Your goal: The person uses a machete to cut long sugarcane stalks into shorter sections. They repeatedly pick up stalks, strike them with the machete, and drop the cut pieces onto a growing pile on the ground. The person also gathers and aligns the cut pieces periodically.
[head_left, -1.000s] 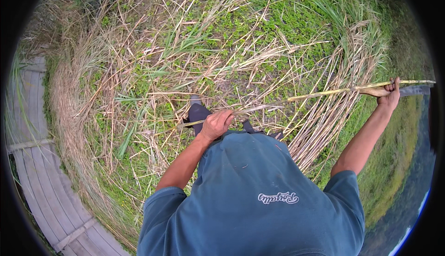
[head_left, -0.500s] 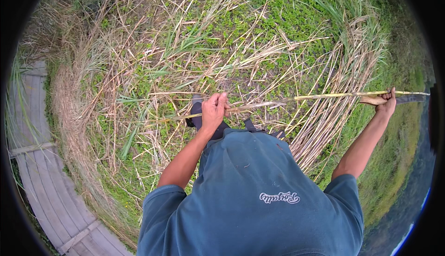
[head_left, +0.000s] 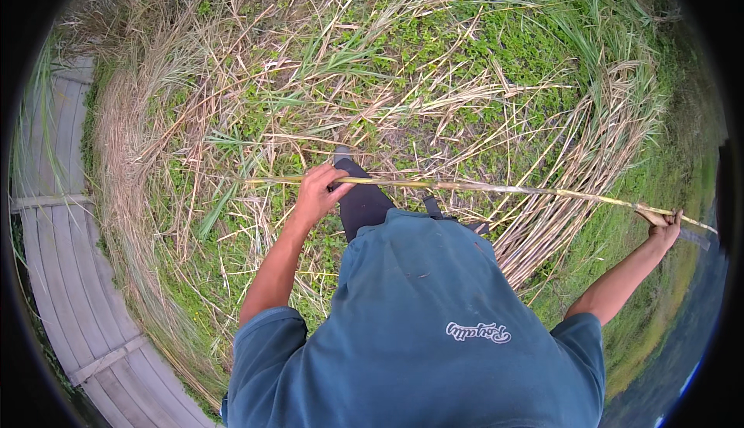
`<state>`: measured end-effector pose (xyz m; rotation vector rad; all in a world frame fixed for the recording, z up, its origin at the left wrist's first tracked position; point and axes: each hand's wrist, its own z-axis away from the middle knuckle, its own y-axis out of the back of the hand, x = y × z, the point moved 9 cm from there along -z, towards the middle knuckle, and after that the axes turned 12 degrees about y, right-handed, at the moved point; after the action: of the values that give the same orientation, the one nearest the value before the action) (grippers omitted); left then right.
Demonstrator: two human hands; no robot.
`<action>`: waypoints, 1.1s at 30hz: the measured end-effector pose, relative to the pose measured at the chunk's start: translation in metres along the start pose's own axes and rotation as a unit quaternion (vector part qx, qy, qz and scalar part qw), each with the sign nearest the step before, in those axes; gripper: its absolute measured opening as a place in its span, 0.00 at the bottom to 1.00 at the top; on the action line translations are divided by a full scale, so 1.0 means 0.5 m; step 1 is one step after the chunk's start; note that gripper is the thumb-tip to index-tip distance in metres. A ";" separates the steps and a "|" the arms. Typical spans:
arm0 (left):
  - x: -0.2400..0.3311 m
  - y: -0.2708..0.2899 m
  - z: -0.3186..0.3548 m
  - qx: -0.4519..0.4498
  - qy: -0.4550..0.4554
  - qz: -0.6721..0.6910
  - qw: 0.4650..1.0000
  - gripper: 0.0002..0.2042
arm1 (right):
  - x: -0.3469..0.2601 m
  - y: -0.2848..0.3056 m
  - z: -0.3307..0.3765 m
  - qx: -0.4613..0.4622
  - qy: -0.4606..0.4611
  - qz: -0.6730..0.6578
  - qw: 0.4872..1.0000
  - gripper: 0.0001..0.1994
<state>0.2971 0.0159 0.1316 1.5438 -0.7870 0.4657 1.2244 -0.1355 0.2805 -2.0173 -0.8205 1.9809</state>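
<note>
Here, a long yellow-green cane stalk (head_left: pixel 496 189) is held level between both hands
The left hand (head_left: pixel 316 192) has its grip closed around the stalk near its leafy end; the right hand (head_left: pixel 665 226) is closed on the far end beside a dark blade (head_left: pixel 695 239), so a slip there could nick fingers

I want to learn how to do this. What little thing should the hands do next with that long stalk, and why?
Probably slide the left hand further along the stalk toward the right hand. The stalk is stretched level between both hands, above the cut dry grass, so the left one could strip whatever still clings to it.
</note>
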 end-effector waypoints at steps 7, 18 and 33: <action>-0.121 0.006 0.023 -0.231 0.200 0.107 0.946 0.14 | -0.034 -0.006 0.065 0.008 0.017 -0.049 0.999 0.14; 0.193 -0.152 0.004 -0.357 0.048 0.113 0.926 0.14 | 0.112 -0.177 0.371 -0.181 -0.095 -0.118 0.972 0.11; 0.160 -0.247 0.075 -0.340 0.387 0.370 0.773 0.23 | 0.121 -0.253 0.415 -0.207 -0.075 -0.100 0.970 0.09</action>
<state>0.4343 -0.0389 0.0959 0.2212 -0.7403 1.1530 0.9893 -0.0492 0.2753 -1.8961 -1.5195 1.9901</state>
